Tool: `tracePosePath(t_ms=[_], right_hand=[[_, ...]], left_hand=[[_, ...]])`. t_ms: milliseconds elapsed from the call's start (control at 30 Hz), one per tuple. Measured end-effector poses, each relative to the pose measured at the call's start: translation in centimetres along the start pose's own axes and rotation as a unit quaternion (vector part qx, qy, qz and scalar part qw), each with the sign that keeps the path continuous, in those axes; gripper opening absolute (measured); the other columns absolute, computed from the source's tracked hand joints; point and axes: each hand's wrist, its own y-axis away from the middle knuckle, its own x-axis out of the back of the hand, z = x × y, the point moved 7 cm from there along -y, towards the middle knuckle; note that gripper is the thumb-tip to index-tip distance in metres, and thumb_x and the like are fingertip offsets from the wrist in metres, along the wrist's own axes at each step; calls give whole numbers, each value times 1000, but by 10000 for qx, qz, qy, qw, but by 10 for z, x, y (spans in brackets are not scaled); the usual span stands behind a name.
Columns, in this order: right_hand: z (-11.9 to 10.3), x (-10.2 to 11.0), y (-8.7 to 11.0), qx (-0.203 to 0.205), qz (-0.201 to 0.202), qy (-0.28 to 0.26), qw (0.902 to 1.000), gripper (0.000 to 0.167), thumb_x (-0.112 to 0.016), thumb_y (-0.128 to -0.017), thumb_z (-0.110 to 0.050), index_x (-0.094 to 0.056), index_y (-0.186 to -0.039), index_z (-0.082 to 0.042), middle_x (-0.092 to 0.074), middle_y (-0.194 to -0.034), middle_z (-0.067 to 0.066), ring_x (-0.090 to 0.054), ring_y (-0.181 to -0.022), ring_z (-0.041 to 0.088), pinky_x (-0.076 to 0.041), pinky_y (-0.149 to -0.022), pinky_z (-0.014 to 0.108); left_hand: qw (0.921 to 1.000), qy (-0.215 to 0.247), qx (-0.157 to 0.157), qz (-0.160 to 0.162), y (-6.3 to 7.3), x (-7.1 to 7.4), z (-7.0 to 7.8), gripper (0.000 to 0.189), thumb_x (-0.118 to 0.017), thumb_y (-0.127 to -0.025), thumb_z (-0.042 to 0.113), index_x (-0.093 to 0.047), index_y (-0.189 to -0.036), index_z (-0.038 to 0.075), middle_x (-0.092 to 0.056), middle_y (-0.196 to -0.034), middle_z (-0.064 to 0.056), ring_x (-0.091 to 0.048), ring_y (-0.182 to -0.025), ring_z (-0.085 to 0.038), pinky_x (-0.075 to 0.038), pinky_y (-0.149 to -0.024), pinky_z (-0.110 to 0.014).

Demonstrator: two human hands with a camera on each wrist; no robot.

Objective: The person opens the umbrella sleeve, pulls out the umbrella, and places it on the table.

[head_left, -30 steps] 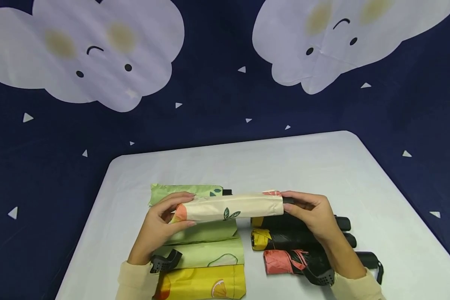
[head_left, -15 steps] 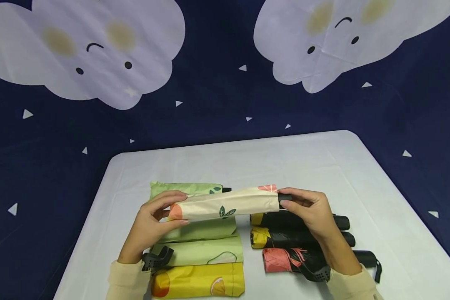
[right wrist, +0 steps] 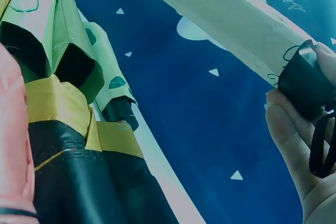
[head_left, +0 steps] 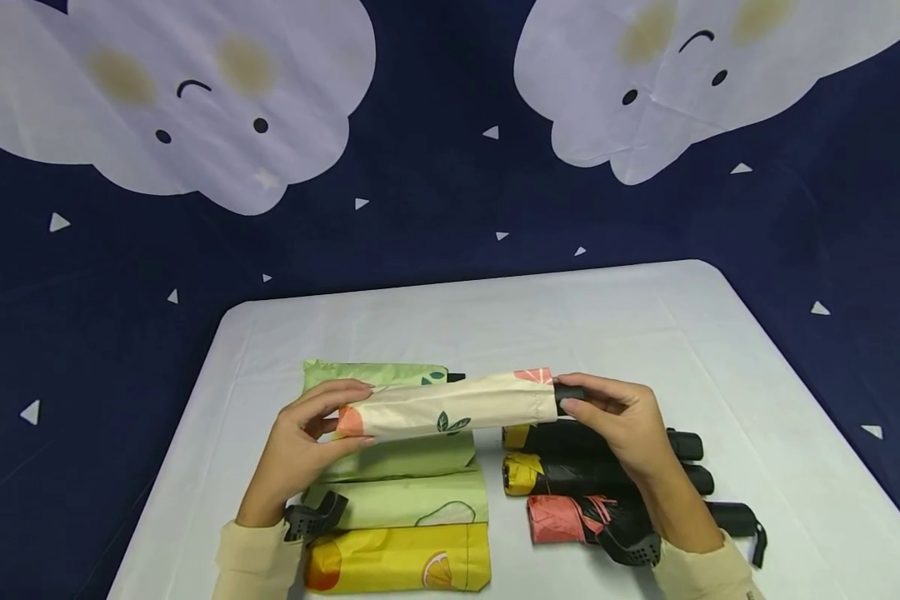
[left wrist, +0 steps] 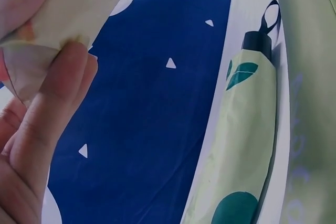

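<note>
Held up level above the table is a folded umbrella in a cream sleeve (head_left: 450, 408) with leaf and fruit prints. My left hand (head_left: 296, 454) pinches the left end of that sleeve between thumb and fingers. At the other end, the black handle (head_left: 567, 398) sticks out, and my right hand (head_left: 626, 425) grips it. A black wrist strap (right wrist: 317, 145) hangs from the handle in the right wrist view. Behind my left hand lies a green-sleeved umbrella (head_left: 375, 372), its black tip and loop showing in the left wrist view.
Two flat green sleeves (head_left: 401, 504) and a yellow sleeve (head_left: 397, 560) lie in a column on the left of the white table (head_left: 495, 325). To the right are black folded umbrellas (head_left: 585, 479) with yellow ends and one with a red end (head_left: 558, 519).
Over the last second the cream-sleeved umbrella has shifted slightly left and its handle end has risen a little. More of the black handle shows between sleeve and fingers. Little moved in the last half second.
</note>
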Motion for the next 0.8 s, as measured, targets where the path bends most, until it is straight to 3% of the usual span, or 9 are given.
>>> tracePosePath(t_ms=[200,333,533,800], right_hand=[[-2,4,2,49,91,61,9999,28,-67,-91,15,-65,-119,18,-74,-117,10,-72,-102,18,-60,-83,30],[-6,11,9,315,213,-128,9992,30,-61,-90,22,-64,-120,18,-73,-118,16,-71,-108,22,-59,-86,29],[-6,16,15,515,107,-506,9973,30,-54,-93,25,-60,-122,22,-71,-120,21,-70,-108,25,-60,-84,32],[-12,29,12,858,171,-1069,9904,29,-49,-94,27,-54,-122,28,-69,-118,29,-69,-111,32,-58,-91,34]], left_hand=[[9996,27,-220,154,3,6,3,56,-84,-73,-17,-70,-125,-1,-61,-131,-19,-60,-119,-24,-59,-82,-27],[9985,199,-387,334,9,13,3,53,-79,-72,-25,-70,-121,-7,-61,-127,-25,-61,-118,-23,-58,-84,-25],[9975,426,-498,279,12,16,1,52,-78,-73,-25,-67,-122,-11,-60,-127,-26,-61,-118,-25,-58,-86,-27],[9930,580,-636,813,20,40,2,50,-75,-72,-30,-65,-119,-17,-60,-125,-30,-61,-118,-27,-57,-83,-22]])
